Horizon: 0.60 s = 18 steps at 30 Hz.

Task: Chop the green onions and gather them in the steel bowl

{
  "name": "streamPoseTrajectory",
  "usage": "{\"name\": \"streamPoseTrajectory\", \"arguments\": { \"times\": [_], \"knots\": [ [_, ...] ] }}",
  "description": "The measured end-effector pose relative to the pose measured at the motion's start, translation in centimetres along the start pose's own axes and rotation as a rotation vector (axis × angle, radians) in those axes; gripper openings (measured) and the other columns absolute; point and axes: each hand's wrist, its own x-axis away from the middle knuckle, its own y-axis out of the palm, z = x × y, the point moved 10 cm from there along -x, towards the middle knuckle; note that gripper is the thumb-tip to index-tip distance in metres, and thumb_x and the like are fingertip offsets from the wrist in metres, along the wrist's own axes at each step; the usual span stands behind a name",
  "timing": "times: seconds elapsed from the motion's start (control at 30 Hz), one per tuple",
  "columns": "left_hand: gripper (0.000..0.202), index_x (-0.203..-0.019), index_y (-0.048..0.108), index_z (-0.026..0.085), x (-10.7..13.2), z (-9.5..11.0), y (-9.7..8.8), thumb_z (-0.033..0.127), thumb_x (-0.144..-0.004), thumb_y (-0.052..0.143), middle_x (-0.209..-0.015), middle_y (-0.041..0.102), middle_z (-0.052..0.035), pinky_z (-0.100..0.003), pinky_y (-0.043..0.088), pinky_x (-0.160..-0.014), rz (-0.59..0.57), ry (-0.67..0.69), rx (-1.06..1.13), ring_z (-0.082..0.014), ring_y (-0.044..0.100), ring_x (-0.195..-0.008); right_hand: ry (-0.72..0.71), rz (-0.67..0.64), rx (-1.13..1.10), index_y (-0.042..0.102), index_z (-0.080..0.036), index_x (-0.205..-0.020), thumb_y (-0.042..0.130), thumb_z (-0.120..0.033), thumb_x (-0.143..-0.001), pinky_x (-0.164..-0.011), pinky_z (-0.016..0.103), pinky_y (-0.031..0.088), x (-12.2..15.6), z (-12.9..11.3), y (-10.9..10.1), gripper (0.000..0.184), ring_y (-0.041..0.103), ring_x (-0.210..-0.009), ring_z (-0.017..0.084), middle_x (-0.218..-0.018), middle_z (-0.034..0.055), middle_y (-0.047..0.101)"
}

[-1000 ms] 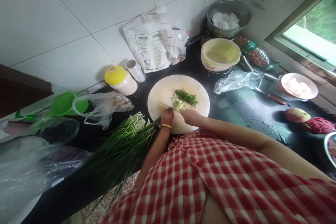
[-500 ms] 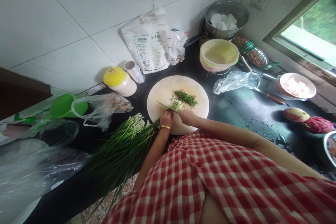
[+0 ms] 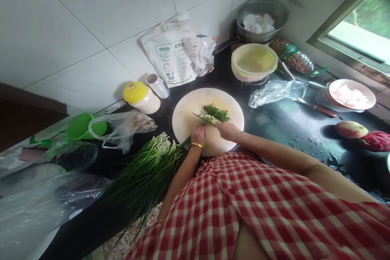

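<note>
On a round white cutting board (image 3: 186, 107) my right hand (image 3: 228, 131) is closed around the handle of a knife (image 3: 202, 118). The blade points up and left, beside chopped scallions (image 3: 217, 112) piled near the board's middle. My left hand (image 3: 199, 134), with a gold bangle at the wrist, is closed over scallions that trail off to the left under it. Its fingers lie close to the blade. A large bunch of long green scallions (image 3: 146, 166) rests on the dark counter left of the board, the white ends toward the board.
A yellow-lidded jar (image 3: 140, 97), a plastic roll (image 3: 157, 85) and a flour bag (image 3: 172, 55) stand behind. Farther right are a yellow-green colander (image 3: 254, 60), a crumpled plastic bag (image 3: 276, 92), another knife (image 3: 318, 107), a white bowl (image 3: 352, 94) and fruit (image 3: 351, 129). A green basin (image 3: 79, 126) sits left.
My right hand and the knife have moved slightly right, toward the chopped pile. My left hand has shifted a little right too. The whole view has shifted slightly.
</note>
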Motion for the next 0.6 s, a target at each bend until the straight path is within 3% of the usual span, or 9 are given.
{"name": "streamPoseTrajectory", "arguments": {
  "times": [0.2, 0.6],
  "knots": [
    [0.023, -0.100, 0.062, 0.018, -0.3, 0.1, 0.0, 0.017, -0.087, 0.043, -0.099, 0.063, -0.0104, -0.034, 0.048, -0.084, 0.043, -0.024, 0.021, -0.0204, 0.056, -0.095, -0.003, -0.027, -0.014, 0.047, -0.013, -0.118, 0.036, -0.009, -0.084, -0.068, 0.029, 0.044, 1.5, -1.0, 0.0, 0.036, 0.064, -0.085, 0.023, -0.089, 0.0131, 0.068],
    [0.020, -0.093, 0.063, 0.018, -0.5, -0.2, -0.3, 0.016, -0.086, 0.044, -0.089, 0.064, -0.0095, -0.033, 0.048, -0.078, 0.082, -0.050, 0.014, -0.0203, 0.056, -0.087, -0.047, -0.043, -0.018, 0.049, -0.011, -0.113, 0.037, -0.008, -0.084, -0.068, 0.029, 0.044, -0.4, -2.1, 0.5, 0.032, 0.063, -0.084, 0.022, -0.090, 0.0135, 0.067]
  ]
}}
